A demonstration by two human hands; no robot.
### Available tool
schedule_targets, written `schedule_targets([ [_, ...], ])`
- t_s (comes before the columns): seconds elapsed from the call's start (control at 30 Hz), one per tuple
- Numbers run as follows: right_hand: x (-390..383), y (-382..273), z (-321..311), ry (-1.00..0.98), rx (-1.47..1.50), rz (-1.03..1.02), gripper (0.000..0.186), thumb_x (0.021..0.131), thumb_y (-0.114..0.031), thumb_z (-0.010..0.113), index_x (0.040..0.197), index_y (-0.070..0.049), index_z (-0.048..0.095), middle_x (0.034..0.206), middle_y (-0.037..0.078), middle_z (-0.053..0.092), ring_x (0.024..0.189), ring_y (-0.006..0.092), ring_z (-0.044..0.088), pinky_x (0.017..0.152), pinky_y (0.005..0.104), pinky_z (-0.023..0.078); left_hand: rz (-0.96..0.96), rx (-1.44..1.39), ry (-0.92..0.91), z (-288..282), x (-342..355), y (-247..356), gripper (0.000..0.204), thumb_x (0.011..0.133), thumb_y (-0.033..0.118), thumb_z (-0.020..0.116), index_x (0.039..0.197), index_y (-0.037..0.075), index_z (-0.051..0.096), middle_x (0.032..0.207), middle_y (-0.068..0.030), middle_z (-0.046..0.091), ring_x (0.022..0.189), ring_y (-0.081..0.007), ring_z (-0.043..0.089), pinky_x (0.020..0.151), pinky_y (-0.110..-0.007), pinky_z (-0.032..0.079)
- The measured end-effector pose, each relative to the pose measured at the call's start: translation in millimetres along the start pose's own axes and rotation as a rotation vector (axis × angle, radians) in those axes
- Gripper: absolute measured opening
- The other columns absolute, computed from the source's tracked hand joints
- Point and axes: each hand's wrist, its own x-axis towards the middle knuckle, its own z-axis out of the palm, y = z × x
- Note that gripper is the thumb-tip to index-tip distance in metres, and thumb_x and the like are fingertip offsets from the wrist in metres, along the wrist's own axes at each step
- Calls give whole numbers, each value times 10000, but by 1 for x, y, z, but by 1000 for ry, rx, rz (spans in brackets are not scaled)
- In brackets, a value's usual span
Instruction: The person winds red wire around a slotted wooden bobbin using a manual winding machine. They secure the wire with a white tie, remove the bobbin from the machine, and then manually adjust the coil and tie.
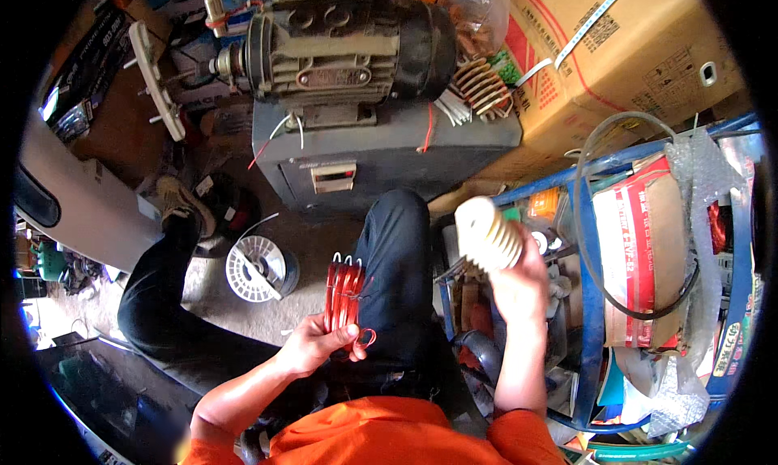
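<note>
My left hand (318, 345) is closed around the lower end of a bundle of red copper wire coils (344, 291). The coils stand upright in front of my knee, with white ties looped at their top and a loose wire loop beside my thumb. Out to the right, my right hand (525, 282) grips a white ribbed winding former (489, 234), tilted with its smooth rounded end up and to the left. My palm and fingers hide part of its right side. The two held things are well apart.
An electric motor (348, 60) sits on a grey metal cabinet (389, 161) ahead, with more coils (484, 88) at its right. A white wire spool (255, 269) stands on the floor. Right are a blue-framed rack (594, 335), a black belt loop (577, 214) and cardboard boxes (624, 51).
</note>
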Motion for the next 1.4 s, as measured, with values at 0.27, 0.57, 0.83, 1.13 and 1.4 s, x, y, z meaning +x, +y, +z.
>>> schedule_targets([
  [0.27,171,-60,12,219,-323,-395,468,786,-96,723,1186,21,510,923,58,617,760,139,589,719,278,484,117,-29,19,1,5,19,185,924,163,597,1012,3,624,785,-70,678,718,-145,645,742,-302,516],
  [0.57,252,-37,20,283,-499,-423,305,788,-163,700,986,64,654,886,99,672,794,158,599,758,301,465,102,15,29,-10,7,14,207,908,180,628,993,-7,648,818,-81,689,781,-159,663,793,-302,514],
  [0.83,253,-39,0,230,-810,-342,478,897,-368,608,1247,-45,569,985,28,640,762,100,561,659,283,452,104,-8,13,-11,10,14,176,922,189,614,969,20,635,784,-79,684,811,-161,661,811,-318,510],
  [1.13,239,-40,-1,129,-812,-208,596,927,-406,575,1352,-3,460,1189,87,588,896,167,581,822,306,461,152,-95,-52,-14,10,10,223,935,239,602,998,25,616,878,-97,673,794,-169,655,727,-303,528],
  [1.4,179,-33,19,251,-901,-842,418,928,-279,616,1203,32,570,1034,114,640,900,145,604,797,296,490,184,-78,-76,-14,10,8,253,936,252,596,1040,21,612,909,-105,674,818,-177,657,693,-314,542],
])
